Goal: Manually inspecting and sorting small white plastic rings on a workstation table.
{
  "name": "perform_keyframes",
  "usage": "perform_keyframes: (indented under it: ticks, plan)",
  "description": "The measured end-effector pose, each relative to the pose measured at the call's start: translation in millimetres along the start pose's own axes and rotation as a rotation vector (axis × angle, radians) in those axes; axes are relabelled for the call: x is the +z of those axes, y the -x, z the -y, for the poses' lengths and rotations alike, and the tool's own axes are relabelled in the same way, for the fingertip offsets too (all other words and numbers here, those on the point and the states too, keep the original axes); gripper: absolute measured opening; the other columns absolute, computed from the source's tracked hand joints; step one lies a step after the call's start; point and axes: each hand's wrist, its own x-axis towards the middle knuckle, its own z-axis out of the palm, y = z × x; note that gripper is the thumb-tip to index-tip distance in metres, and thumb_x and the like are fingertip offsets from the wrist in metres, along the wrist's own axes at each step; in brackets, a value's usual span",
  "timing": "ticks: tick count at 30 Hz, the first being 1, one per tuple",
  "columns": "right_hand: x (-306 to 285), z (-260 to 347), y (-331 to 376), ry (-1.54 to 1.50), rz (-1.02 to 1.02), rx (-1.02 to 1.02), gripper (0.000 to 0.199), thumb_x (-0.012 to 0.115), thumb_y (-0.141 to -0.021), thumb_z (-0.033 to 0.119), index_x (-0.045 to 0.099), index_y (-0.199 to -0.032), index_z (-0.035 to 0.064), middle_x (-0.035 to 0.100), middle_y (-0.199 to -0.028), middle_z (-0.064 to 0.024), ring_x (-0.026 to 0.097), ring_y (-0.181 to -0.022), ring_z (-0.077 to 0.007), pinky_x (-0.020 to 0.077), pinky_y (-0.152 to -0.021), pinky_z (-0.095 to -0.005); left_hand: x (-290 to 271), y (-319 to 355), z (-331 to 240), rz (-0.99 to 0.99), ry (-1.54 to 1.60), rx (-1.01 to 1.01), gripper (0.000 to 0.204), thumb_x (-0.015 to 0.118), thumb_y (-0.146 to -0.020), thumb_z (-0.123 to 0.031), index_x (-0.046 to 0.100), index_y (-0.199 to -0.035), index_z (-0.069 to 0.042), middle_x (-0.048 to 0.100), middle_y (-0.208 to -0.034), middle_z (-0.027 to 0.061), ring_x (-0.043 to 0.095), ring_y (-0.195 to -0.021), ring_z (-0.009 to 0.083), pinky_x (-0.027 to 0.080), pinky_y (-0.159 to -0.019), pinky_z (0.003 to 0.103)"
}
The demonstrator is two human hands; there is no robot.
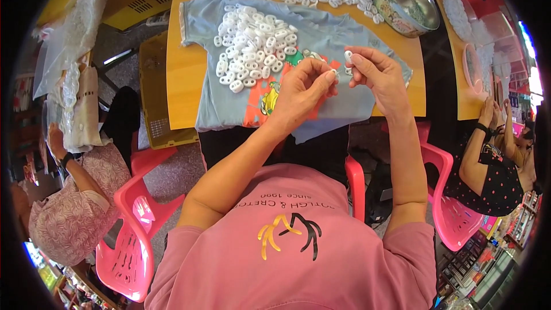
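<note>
A: What do the hands hold?

B: The left hand (301, 89) pinches a small white plastic piece (333, 72); the right hand (376, 74) pinches another white piece (348, 55), just beside it.

A: Room around the pinch?

B: Open light-blue cloth (327, 37) below; a heap of glossy oval white links (252, 46) lies left, a round metal tin (410, 3) beyond right, near the wooden tabletop (183, 74) edge.
</note>
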Motion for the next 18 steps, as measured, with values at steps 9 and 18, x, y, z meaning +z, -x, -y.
perform_keyframes:
  ticks: [9,18]
  plan:
    - [9.9,-4.8,17.6,0.111,-0.014,-0.105,0.026,0.065,-0.090,0.010,0.064,-0.112,-0.0029,0.065,-0.089,-0.0069,0.057,-0.068,-0.0077,0.0531,-0.062,-0.0251,1.9,0.7,-4.0,-0.005,-0.029,-0.020,0.015,0.059,-0.094,-0.015,0.055,-0.097,-0.001,0.062,-0.084,0.0040,0.059,-0.074,0.0093,0.048,-0.067,0.024]
    - [14.7,-9.6,22.7,0.240,-0.052,-0.213,0.024,0.064,-0.090,0.008,0.064,-0.111,-0.0038,0.066,-0.094,-0.0086,0.058,-0.070,-0.0087,0.0522,-0.063,-0.0237,2.8,0.7,-2.7,-0.025,-0.045,-0.014,0.016,0.061,-0.094,-0.016,0.056,-0.095,-0.001,0.061,-0.083,0.0034,0.058,-0.071,0.0089,0.047,-0.062,0.022]
